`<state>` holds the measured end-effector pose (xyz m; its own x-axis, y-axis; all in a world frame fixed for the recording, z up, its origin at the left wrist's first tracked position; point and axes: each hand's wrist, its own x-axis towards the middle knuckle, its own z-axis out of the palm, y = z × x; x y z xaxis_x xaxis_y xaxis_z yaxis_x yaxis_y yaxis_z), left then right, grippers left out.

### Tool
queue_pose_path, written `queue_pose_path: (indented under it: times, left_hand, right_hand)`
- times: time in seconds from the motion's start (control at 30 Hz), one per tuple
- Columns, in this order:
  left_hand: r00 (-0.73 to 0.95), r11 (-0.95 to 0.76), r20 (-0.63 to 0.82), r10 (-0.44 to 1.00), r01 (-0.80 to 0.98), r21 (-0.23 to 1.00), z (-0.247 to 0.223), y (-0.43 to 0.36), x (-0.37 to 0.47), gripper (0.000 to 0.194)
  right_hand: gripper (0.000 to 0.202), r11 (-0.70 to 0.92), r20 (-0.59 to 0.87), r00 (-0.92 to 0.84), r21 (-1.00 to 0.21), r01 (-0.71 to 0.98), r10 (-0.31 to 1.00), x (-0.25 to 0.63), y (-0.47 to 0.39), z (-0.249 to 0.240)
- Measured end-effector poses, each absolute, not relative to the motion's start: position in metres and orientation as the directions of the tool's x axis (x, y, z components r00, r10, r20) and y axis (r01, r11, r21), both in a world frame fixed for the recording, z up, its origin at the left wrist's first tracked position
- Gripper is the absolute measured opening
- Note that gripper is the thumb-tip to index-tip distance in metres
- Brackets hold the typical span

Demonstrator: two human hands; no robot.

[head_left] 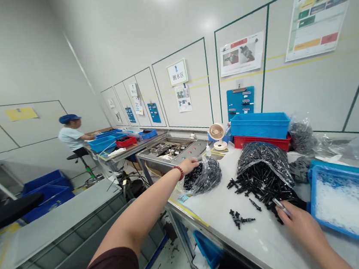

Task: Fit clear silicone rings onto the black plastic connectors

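Observation:
My left hand [189, 166] reaches to a clear plastic bag [208, 176] of small black parts. Its fingers are drawn together at the bag's upper edge, and what lies in them is hidden. In my right hand [301, 223] a short silver pen-like tool [281, 207] is gripped, close to a heap of black plastic fittings [262, 181]. That heap spills from a larger open clear bag [262, 155] onto the white tabletop. Several fittings with grey rings [239, 218] lie in a small cluster nearer the front edge, and a single fitting [255, 204] lies apart.
A blue tray [314, 192] holding white, foamy-looking contents stands at the right. Behind the bags are a blue bin [259, 125] on a red one, a small fan [217, 135] and a white bottle [208, 150]. A grey crate [70, 233] stands left; a person [72, 136] sits farther off.

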<state>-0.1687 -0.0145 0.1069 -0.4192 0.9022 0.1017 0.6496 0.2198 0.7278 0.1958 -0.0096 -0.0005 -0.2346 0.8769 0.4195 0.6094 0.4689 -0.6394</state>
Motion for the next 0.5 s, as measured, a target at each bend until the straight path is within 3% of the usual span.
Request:
queue_pose_path:
  times: [0.13, 0.2, 0.3, 0.33, 0.4, 0.5]
  left_hand:
    - [-0.326, 0.084, 0.314, 0.892, 0.801, 0.592, 0.105, -0.046, -0.147, 0.02]
    - [-0.21, -0.005, 0.338, 0.918, 0.844, 0.537, 0.092, -0.064, -0.121, 0.023]
    - [-0.027, -0.102, 0.254, 0.967, 0.87, 0.482, 0.062, -0.082, -0.07, 0.032]
    - [0.023, -0.093, 0.179, 0.984, 0.914, 0.395, 0.051, -0.085, -0.053, 0.039]
    - [0.047, -0.054, 0.034, 0.998, 0.966, 0.254, 0.031, -0.086, -0.024, 0.047]
    - [0.054, -0.055, 0.005, 0.999, 0.99, 0.13, 0.011, -0.083, 0.001, 0.042]
  right_hand:
    - [0.026, 0.483, 0.414, -0.274, -0.577, 0.659, 0.868, 0.199, -0.008, -0.001]
    - [0.027, 0.497, 0.419, -0.294, -0.544, 0.676, 0.859, 0.2, -0.006, -0.002]
    - [0.026, 0.5, 0.435, -0.288, -0.525, 0.689, 0.853, 0.199, -0.005, -0.002]
    - [0.025, 0.493, 0.441, -0.275, -0.518, 0.699, 0.854, 0.198, -0.006, -0.001]
    - [0.021, 0.48, 0.459, -0.25, -0.498, 0.722, 0.853, 0.196, -0.01, 0.002]
    - [0.018, 0.456, 0.494, -0.207, -0.46, 0.762, 0.844, 0.197, -0.021, 0.012]
